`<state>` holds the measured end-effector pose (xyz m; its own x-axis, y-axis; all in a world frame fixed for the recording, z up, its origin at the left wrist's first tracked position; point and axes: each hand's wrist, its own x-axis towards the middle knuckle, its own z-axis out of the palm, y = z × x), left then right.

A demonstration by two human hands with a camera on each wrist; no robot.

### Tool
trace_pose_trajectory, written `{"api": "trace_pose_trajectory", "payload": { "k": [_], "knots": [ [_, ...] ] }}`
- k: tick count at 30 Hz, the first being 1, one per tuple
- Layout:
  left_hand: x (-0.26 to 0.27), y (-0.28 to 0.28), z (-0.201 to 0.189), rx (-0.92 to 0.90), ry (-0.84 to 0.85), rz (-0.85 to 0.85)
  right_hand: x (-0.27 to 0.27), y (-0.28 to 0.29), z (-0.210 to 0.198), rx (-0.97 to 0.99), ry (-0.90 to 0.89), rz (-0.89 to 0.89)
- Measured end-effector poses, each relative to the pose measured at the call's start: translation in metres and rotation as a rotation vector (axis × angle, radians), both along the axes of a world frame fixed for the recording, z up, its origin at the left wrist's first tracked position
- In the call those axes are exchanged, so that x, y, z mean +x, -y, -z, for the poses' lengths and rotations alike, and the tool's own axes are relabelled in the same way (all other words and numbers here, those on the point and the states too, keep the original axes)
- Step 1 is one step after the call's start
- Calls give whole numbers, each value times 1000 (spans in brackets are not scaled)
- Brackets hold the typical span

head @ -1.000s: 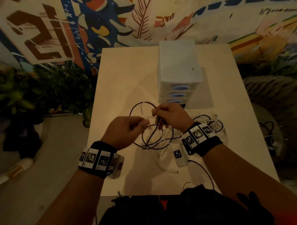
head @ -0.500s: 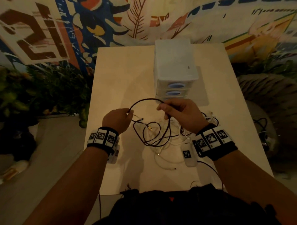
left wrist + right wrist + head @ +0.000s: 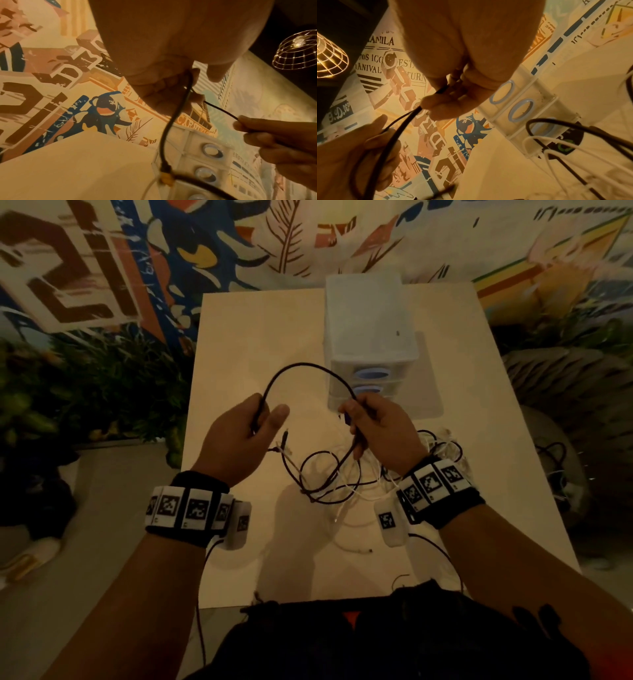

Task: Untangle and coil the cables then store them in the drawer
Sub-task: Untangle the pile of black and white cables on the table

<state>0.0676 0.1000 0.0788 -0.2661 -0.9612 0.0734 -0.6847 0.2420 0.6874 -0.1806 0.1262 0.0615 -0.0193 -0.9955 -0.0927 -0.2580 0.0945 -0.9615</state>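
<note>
A black cable (image 3: 301, 368) arches in the air between my two hands above the table (image 3: 246, 344). My left hand (image 3: 251, 426) grips one side of the arch, and the cable's plug end (image 3: 165, 174) hangs below that hand. My right hand (image 3: 371, 426) pinches the other side, from where the black cable (image 3: 399, 129) drops into a tangle of black and white cables (image 3: 329, 484) lying on the table. The white drawer unit (image 3: 370, 337), three drawers with blue handles, stands just behind my right hand with its drawers pushed in.
More white cable (image 3: 442, 446) is bunched on the table to the right of my right wrist. A loose white cable end (image 3: 359, 549) lies near the table's front edge. Plants (image 3: 96, 392) stand left of the table, and a painted wall rises behind it.
Both hands rose from the tangle and drew apart, lifting a length of the black cable into an arch. The camera view also moved closer to the table.
</note>
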Motion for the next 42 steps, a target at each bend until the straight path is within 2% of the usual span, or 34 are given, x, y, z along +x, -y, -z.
{"api": "trace_pose_trajectory", "payload": {
  "k": [4, 6, 10, 11, 13, 17, 18, 22, 24, 28, 31, 33, 37, 42],
  "knots": [
    [-6, -15, -8, 131, -241, 9, 10, 10, -11, -8, 59, 6],
    [-10, -20, -7, 202, -159, 88, 17, 14, -16, -1, 100, 5],
    [-18, -23, 9, 232, 214, 151, 28, 19, -21, 35, 201, 8],
    [-18, -23, 13, 224, 255, 156, 30, 19, -22, 44, 217, -1],
    [-15, -22, 17, 229, 234, 142, 32, 17, -21, 61, 254, -25],
    [0, -17, 17, 205, 85, 21, 24, 8, -5, 180, 352, -65],
    [4, -15, 17, 194, 32, -13, 21, 3, 5, 201, 315, -89],
    [19, -11, 17, 219, -161, -101, 18, -23, 60, 260, -120, -277],
    [26, -10, 19, 269, -253, -113, 22, -32, 81, 277, -250, -341],
    [30, -13, 20, 312, -358, -133, 36, -32, 98, 191, -485, -356],
    [29, -15, 18, 327, -396, -160, 43, -25, 96, 165, -620, -458],
    [33, -13, 23, 320, -367, -203, 41, -20, 95, 137, -644, -476],
    [45, -5, 43, 254, -191, -332, 28, -19, 93, 16, -596, -349],
    [37, -9, 69, 402, -46, -386, 20, -23, 85, -149, -578, -212]
  ]
}}
